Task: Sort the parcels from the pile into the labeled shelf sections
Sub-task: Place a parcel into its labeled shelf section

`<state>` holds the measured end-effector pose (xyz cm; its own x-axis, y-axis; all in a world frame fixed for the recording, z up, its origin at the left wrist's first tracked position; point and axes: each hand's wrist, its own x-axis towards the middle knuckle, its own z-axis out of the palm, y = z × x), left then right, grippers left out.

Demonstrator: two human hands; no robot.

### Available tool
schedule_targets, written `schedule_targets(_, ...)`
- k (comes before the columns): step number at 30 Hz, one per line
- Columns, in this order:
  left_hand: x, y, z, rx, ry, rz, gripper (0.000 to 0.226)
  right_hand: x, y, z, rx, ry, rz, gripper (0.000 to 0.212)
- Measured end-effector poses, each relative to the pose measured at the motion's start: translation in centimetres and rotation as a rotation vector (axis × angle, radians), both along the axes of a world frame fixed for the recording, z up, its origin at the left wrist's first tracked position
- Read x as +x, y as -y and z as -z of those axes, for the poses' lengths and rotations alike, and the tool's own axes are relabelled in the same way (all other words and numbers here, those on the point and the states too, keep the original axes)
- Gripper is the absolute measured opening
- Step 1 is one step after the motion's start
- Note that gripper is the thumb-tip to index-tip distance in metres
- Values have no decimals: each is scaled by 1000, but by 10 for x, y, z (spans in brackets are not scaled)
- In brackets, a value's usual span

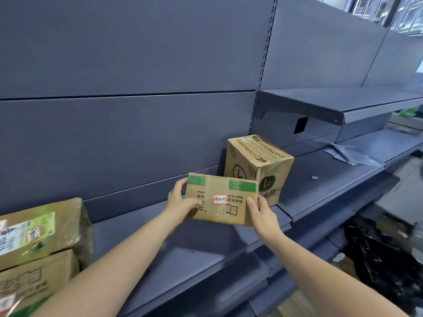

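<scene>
I hold a flat cardboard parcel [220, 199] with green tape and a small red-framed label above the dark blue shelf [187, 255]. My left hand [180, 200] grips its left edge, thumb on the front face. My right hand [261, 212] grips its right edge with the thumb on the front. Just behind the parcel, a taller brown box [258, 161] printed "kemenci" stands on the same shelf against the back panel.
Two stacked cardboard boxes [39, 245] sit at the shelf's left end. A grey plastic mailer [352, 154] lies on the shelf section to the right, under an upper shelf [338, 104]. Black plastic bags [380, 255] are piled on the floor at lower right.
</scene>
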<state>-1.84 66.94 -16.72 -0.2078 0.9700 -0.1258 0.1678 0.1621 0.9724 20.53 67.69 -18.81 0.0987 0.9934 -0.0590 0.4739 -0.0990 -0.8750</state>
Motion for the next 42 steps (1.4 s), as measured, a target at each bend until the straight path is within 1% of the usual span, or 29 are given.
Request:
schedule_targets(3, 2, 18, 4, 5, 86, 47, 89, -2, 6, 0, 3, 9, -15, 43)
schedule_targets(7, 4, 42, 9, 12, 57, 60, 110, -5, 15, 1, 12, 38, -38, 41)
schedule_targets(8, 4, 48, 9, 11, 44, 56, 112, -7, 17, 2, 12, 40, -43, 41)
schedule_targets(12, 9, 74, 3, 19, 22, 22, 97, -11, 25, 6, 21, 50, -69, 42)
schedule_targets(15, 8, 90, 3, 11, 10, -11, 99, -17, 33, 8, 25, 33, -103, 46)
schedule_targets(17, 4, 96, 9, -3, -7, -34, 96, -20, 38, 10, 30, 36, -127, 50)
schedule_targets(20, -3, 107, 15, -27, -69, -72, 81, -25, 45, 12, 42, 49, -167, 51)
schedule_targets(22, -8, 115, 18, -33, -82, -107, 87, -29, 50, 13, 52, 70, -194, 50)
schedule_targets(24, -17, 117, 26, -30, -105, -127, 99, -34, 55, 14, 64, 102, -214, 50)
schedule_targets(26, -24, 121, 30, -37, -127, -129, 104, -40, 59, 17, 79, 127, -219, 50)
schedule_targets(29, -29, 134, 25, -21, -134, -119, 103, -47, 67, 17, 103, 131, -224, 50)
schedule_targets(35, -43, 160, 25, -21, -71, -172, 109, -66, 86, 14, 124, 148, -247, 50)
schedule_targets(40, -60, 182, 26, 26, -48, -205, 97, -85, 111, 9, 127, 149, -246, 46)
schedule_targets(42, -66, 193, 23, 53, -42, -196, 98, -92, 124, 6, 140, 152, -239, 44)
